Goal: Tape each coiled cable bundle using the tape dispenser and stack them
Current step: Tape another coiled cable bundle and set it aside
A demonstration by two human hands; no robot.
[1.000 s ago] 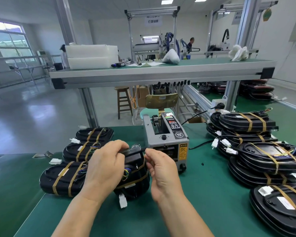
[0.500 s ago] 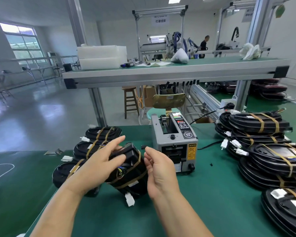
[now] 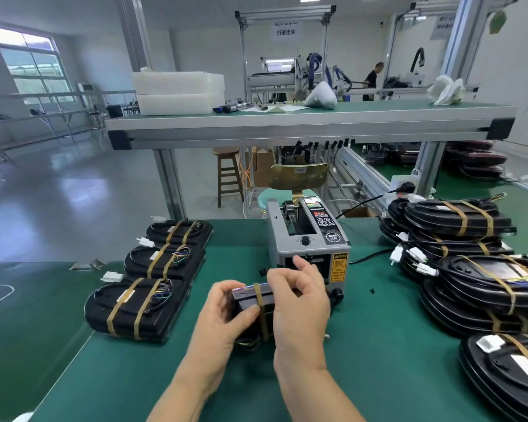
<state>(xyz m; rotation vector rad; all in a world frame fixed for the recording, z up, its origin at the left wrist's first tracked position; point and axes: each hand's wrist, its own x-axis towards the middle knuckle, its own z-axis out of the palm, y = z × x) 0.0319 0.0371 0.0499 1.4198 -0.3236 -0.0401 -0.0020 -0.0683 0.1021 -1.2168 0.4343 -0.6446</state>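
Note:
Both hands hold a black coiled cable bundle (image 3: pixel 250 300) on edge, just in front of the grey tape dispenser (image 3: pixel 308 242). A brown tape strip wraps over the bundle's top. My left hand (image 3: pixel 223 315) grips its left side, thumb on the near face. My right hand (image 3: pixel 299 303) curls over its right side, fingers reaching close to the dispenser's outlet. Three taped bundles (image 3: pixel 141 306) lie in a row on the left of the green table (image 3: pixel 393 376). A pile of taped bundles (image 3: pixel 476 269) sits on the right.
A raised shelf (image 3: pixel 302 123) spans the table above the dispenser, carrying white foam boxes (image 3: pixel 177 92). The dispenser's power cable (image 3: pixel 369 257) runs rightward. Small black scraps (image 3: pixel 372 290) lie beside the dispenser. A stool (image 3: pixel 227 175) and a person stand beyond the table.
The bundle moved right from beside the left row to in front of the dispenser and was turned on edge. My right hand went from near it to gripping it.

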